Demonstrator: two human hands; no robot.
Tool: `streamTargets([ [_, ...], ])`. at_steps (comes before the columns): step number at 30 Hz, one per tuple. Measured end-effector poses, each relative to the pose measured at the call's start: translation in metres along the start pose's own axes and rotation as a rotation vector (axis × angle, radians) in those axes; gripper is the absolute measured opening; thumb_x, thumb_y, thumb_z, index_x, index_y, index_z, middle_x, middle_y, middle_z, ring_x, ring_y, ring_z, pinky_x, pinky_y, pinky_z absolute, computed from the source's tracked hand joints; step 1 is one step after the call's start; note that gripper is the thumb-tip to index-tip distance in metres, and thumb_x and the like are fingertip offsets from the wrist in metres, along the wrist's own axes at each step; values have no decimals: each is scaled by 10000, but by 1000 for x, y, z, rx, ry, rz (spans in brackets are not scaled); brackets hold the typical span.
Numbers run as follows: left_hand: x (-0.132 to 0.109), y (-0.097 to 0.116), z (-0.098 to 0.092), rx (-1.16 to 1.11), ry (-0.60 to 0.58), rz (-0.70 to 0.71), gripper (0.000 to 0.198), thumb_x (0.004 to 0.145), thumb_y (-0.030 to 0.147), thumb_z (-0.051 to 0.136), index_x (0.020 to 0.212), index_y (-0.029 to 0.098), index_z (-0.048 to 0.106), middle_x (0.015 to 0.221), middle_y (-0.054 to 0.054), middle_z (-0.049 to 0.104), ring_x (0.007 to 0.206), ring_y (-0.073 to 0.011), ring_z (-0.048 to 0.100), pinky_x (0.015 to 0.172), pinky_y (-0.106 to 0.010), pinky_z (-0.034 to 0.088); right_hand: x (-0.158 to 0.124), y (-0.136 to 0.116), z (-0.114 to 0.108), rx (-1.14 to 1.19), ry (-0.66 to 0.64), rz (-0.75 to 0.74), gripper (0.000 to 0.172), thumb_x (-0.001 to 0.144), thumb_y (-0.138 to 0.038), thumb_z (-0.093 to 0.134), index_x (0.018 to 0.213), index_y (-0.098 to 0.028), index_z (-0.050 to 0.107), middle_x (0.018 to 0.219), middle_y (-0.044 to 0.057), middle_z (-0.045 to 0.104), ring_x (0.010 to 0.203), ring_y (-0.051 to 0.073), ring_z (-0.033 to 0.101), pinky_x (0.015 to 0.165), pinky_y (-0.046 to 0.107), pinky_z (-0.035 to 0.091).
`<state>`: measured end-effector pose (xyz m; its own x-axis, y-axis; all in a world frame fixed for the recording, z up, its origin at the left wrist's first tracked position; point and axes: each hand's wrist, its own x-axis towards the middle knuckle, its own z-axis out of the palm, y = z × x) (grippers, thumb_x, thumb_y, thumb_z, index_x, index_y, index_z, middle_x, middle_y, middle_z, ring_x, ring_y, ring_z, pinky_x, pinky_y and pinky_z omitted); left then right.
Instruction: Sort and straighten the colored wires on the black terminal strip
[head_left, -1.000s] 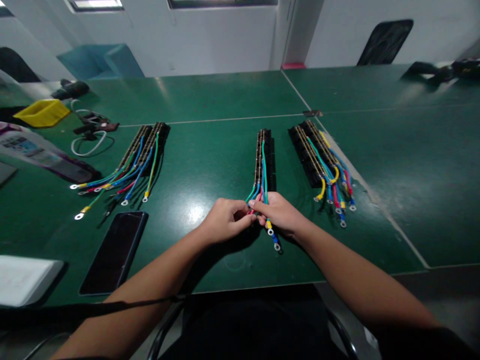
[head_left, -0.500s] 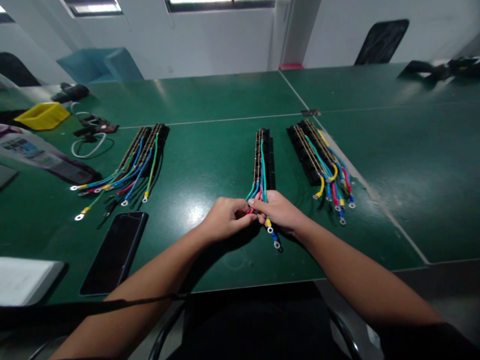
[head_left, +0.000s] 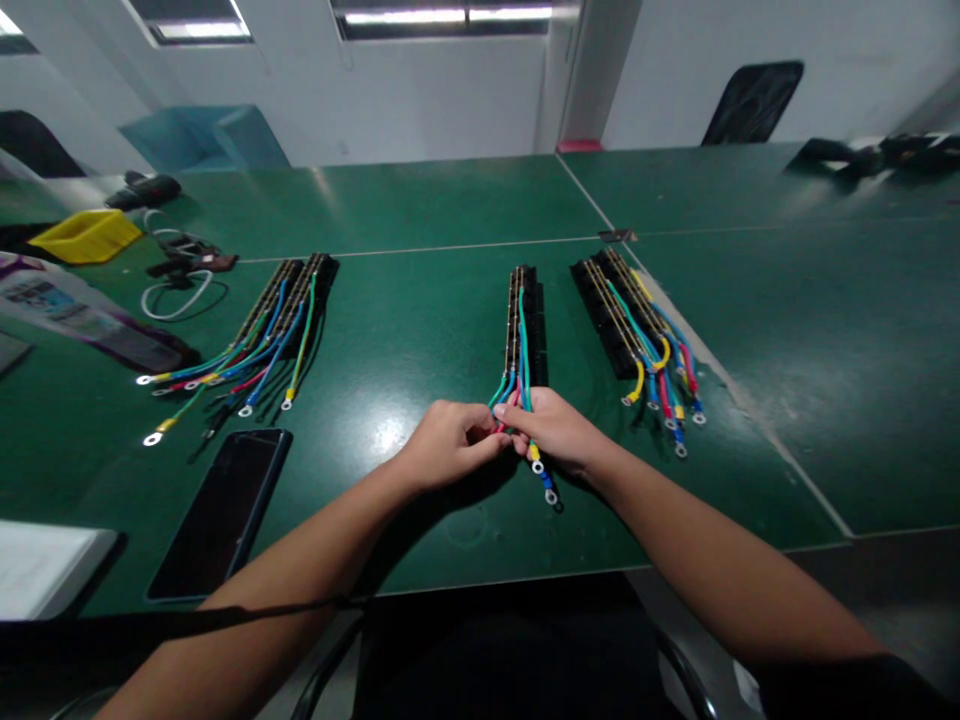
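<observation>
A black terminal block (head_left: 514, 325) with two rows of brass contacts lies lengthwise in front of me. Green, blue and red wires run from it toward my hands. My left hand (head_left: 456, 440) is closed, thumb and forefinger pinched on a red wire (head_left: 501, 428). Around the wires beside it my right hand (head_left: 559, 430) is closed, its thumb pressing near the same red wire. Two wires hang past the right hand, ending in ring terminals (head_left: 536, 467), one with a yellow sleeve and one with a blue sleeve. The other wire ends are hidden by my fingers.
Wired terminal blocks lie at the left (head_left: 289, 300) and the right (head_left: 622, 310). A dark phone (head_left: 221, 515), a white box (head_left: 52, 565), a plastic bottle (head_left: 82, 310), a yellow bin (head_left: 88, 236) and a white cable (head_left: 180, 312) are on the left of the green table (head_left: 420, 330).
The view has tilted up slightly, so everything sits a little lower. Both hands keep nearly the same pose on the wires.
</observation>
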<state>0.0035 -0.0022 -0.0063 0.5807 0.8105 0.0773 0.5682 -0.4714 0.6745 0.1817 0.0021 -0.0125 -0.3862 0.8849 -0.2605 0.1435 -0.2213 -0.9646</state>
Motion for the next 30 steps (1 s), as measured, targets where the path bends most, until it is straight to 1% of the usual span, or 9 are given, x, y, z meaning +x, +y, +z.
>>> streamTargets([
  [5,1,0,2,40,56,-29,248,823,329,601,663,141,575,554,42,532,497,-74,443,500,-205,254,0,0,1,9,11,-17,206,876,-268,545,707,-151,549,443,-29,529,383,77,457,404,177,342],
  [10,0,1,-1,38,6,52,235,873,313,539,738,152,645,581,35,554,518,-80,467,517,-210,266,0,0,2,18,-1,-7,216,880,-280,540,707,-151,546,449,-28,528,382,76,456,398,176,339],
  [12,-1,2,-1,45,3,67,252,884,325,526,753,157,658,578,35,552,515,-80,466,520,-213,265,1,-1,1,5,-10,-4,208,883,-278,538,721,-149,552,455,-27,531,389,77,461,402,176,345],
  [15,-1,2,1,61,17,54,264,873,336,541,714,149,636,574,33,547,514,-79,465,519,-214,260,1,-1,-1,-13,-25,-12,211,889,-279,533,724,-148,550,459,-24,537,398,78,469,412,176,351],
  [19,0,0,3,56,66,15,228,832,285,581,656,141,569,560,39,530,501,-72,447,507,-207,250,1,0,-2,-9,-28,-10,206,882,-280,548,721,-151,542,454,-27,535,398,77,471,411,173,349],
  [21,0,-1,3,53,78,8,219,823,279,589,655,141,561,561,39,532,502,-73,447,506,-206,251,1,0,-2,0,-32,-11,199,875,-283,561,728,-149,547,458,-28,537,400,74,473,411,169,349],
  [26,-1,1,1,39,29,33,257,868,320,539,701,147,631,567,30,554,508,-80,465,511,-212,264,0,-2,-5,20,-85,-2,197,867,-291,577,739,-144,554,471,-27,544,404,71,478,413,167,363],
  [30,-2,2,1,43,33,13,300,870,354,535,683,144,640,550,29,551,498,-78,463,507,-212,264,0,-4,-8,43,-120,19,181,878,-276,555,748,-151,542,464,-34,544,379,65,461,406,167,365],
])
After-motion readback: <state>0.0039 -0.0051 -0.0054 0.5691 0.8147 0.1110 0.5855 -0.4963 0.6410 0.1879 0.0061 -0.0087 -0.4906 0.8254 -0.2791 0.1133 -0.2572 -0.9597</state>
